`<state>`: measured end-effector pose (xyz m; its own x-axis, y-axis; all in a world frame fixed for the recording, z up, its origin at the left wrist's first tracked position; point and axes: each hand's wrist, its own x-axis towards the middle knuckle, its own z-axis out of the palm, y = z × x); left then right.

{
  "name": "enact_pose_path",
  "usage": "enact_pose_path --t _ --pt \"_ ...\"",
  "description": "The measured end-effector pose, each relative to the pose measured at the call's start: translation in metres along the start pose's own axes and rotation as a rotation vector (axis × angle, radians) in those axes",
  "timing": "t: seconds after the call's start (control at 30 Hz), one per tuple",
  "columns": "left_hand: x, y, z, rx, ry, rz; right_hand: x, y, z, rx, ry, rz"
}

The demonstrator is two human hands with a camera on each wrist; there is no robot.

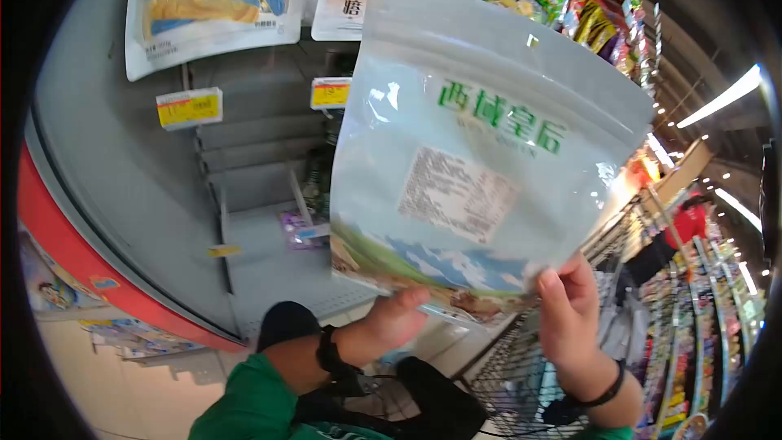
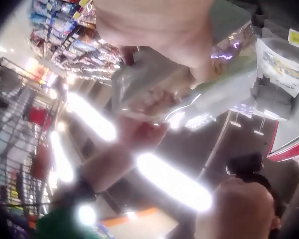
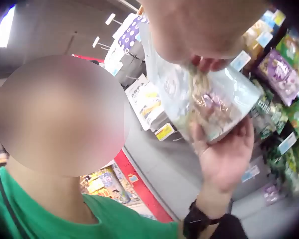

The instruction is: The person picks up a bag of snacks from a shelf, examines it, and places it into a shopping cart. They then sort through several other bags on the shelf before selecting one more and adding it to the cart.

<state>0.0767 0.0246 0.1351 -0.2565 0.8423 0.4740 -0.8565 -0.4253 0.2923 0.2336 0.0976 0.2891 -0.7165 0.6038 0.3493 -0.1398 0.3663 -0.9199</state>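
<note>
A pale blue and white resealable snack pouch [image 1: 489,122] stands upright before me, with green lettering and a white printed label on the side facing me. My left hand [image 1: 387,322] grips its lower left edge, thumb in front; in the right wrist view the left hand [image 3: 229,159] has its fingers around the bottom of the pouch [image 3: 222,102]. My right hand [image 1: 568,314] pinches the lower right corner, thumb on the near face. Through a window on the other side, pale and purple pieces show in the right wrist view.
White snack bags [image 1: 216,8] hang from shelf hooks behind, above yellow price tags [image 1: 189,106]. A grey shelf unit with a red edge [image 1: 98,261] curves along the left. A wire cart [image 1: 521,371] stands below right. Farther off, a person in red [image 1: 691,222] is beside stocked racks.
</note>
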Motion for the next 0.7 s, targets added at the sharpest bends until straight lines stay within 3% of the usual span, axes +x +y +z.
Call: enact_pose_path --t 0.03,0.1,0.13,0.23,0.3,0.37,0.43,0.5,0.7 --pt "-0.004 0.0 -0.017 0.01 -0.023 -0.03 0.003 0.001 -0.004 -0.027 -0.037 0.069" --pt "-0.013 -0.007 -0.052 0.14 0.058 -0.023 0.013 0.004 -0.017 -0.184 -0.101 0.03" --pt "-0.014 -0.003 -0.06 0.168 0.054 -0.003 0.02 0.014 -0.026 -0.067 -0.067 0.006" --pt "-0.024 -0.002 -0.084 0.235 0.106 -0.059 0.038 0.036 -0.054 -0.242 0.017 -0.147" --pt "-0.033 -0.007 -0.101 0.264 0.152 -0.118 0.045 0.052 -0.058 -0.179 0.094 -0.233" --pt "-0.034 -0.024 -0.117 0.333 0.24 -0.194 0.05 0.07 -0.072 -0.179 0.138 -0.153" --pt "-0.038 -0.039 -0.122 0.215 0.414 -0.273 0.049 0.087 -0.078 -0.165 0.228 -0.029" --pt "-0.033 -0.042 -0.121 0.198 0.407 -0.366 0.051 0.089 -0.091 -0.12 0.191 0.073" --pt "-0.023 -0.038 -0.112 0.282 0.336 -0.329 0.048 0.095 -0.097 -0.096 0.22 0.155"
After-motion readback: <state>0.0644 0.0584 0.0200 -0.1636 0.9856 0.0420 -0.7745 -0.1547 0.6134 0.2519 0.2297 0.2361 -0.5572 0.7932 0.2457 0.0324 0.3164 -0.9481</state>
